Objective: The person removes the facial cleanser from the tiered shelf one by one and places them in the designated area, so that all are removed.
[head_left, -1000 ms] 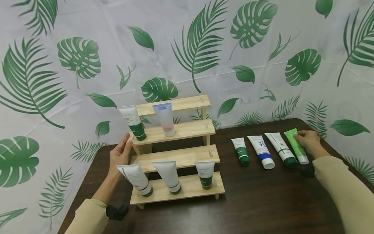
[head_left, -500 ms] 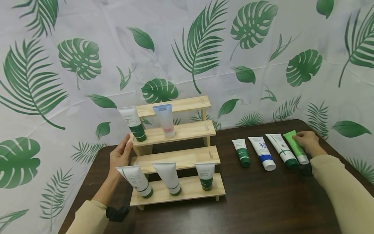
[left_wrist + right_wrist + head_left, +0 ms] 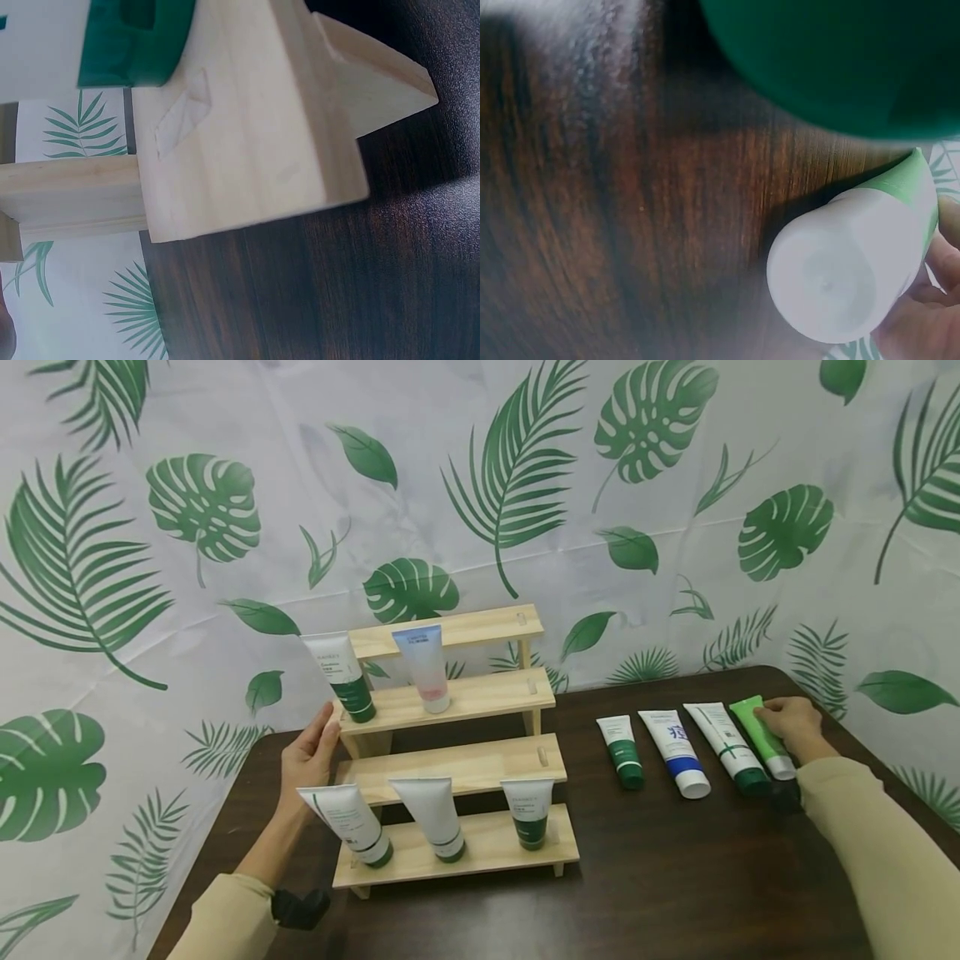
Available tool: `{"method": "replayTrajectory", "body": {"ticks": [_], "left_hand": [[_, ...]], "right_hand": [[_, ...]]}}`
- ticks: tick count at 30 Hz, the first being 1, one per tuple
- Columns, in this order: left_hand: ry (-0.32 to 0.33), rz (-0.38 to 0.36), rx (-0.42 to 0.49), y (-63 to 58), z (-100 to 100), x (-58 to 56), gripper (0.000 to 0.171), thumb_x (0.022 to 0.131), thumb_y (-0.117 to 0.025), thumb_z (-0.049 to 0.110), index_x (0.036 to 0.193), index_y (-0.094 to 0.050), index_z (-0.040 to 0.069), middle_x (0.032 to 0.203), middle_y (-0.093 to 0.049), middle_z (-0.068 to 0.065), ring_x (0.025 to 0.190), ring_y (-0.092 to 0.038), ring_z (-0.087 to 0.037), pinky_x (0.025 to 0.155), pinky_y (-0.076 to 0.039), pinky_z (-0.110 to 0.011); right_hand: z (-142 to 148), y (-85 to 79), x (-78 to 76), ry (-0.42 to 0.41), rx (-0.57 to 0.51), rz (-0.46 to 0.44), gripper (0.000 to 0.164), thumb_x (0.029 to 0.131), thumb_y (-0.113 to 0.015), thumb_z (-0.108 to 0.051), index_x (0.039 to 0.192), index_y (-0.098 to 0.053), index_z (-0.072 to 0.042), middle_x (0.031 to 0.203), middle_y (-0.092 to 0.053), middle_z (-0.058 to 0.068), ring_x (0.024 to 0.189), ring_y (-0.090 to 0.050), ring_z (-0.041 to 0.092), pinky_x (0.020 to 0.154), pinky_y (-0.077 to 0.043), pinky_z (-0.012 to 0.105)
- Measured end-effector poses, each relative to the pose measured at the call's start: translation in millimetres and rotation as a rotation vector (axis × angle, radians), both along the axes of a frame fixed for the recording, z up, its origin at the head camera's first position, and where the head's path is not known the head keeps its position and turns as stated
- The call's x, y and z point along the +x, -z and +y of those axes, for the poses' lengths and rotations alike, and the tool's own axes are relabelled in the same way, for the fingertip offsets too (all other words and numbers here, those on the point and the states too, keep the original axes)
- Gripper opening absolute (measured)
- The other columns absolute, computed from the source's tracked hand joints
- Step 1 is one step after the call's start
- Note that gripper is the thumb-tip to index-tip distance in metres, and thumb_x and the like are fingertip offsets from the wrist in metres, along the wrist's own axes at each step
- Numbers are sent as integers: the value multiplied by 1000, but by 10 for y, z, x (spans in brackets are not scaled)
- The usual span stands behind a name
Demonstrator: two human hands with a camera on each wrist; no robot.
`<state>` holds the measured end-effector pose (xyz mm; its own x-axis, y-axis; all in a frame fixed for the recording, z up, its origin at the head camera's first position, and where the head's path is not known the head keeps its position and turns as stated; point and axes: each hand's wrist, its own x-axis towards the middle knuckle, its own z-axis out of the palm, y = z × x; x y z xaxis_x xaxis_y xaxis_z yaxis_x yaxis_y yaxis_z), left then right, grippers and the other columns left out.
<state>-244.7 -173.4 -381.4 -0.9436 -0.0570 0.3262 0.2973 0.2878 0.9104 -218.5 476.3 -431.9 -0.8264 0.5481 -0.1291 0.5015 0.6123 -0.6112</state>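
Note:
In the head view, my right hand (image 3: 795,725) pinches a bright green squeeze tube (image 3: 767,737) with a white cap, lying on the table at the right. The right wrist view shows that white cap (image 3: 825,270) up close, fingers (image 3: 922,326) at the tube's side. A white tube with a dark green cap (image 3: 726,745) lies just left of it. My left hand (image 3: 307,760) holds the left end of a tiered wooden display stand (image 3: 465,760), at the second tier from the top. A white-and-green tube (image 3: 345,677) stands close by on that tier.
Further left on the table (image 3: 660,877) lie a white tube with a blue cap (image 3: 675,752) and a small white-and-green tube (image 3: 621,750). A blue-and-pink tube (image 3: 423,668) stands on the stand, and several tubes line its lowest tier. A leaf-patterned cloth (image 3: 300,460) hangs behind.
My right hand and the green tube have shifted slightly left, closer to the neighbouring white tube. My left hand stays at the stand, and the head view has moved a little.

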Motion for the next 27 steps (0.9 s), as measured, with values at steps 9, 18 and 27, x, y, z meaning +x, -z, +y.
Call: {"method": "replayTrajectory", "body": {"ticks": [9, 18, 27], "left_hand": [[-8, -13, -3, -7, 4, 3, 47, 99, -48, 23, 142, -40, 5, 146, -41, -2, 133, -40, -17, 98, -38, -8], [-1, -13, -14, 0, 9, 14, 47, 100, -47, 23, 142, -39, 6, 147, -40, -2, 133, -40, -19, 97, -38, -7], [-4, -31, -3, -7, 19, 12, 46, 100, -47, 23, 143, -39, 7, 146, -40, -1, 133, -41, -18, 97, -38, -7]], "right_hand": [[6, -30, 44, 1, 30, -17, 47, 96, -44, -20, 127, -44, 16, 126, -42, 37, 102, -43, 47, 72, -48, 47], [20, -25, 71, 10, 57, -20, 44, 95, -45, -19, 124, -46, 14, 124, -44, 37, 102, -43, 50, 68, -44, 46], [39, -46, 100, -15, 81, -37, 46, 95, -46, -22, 124, -44, 15, 126, -41, 37, 106, -42, 52, 76, -45, 52]]}}
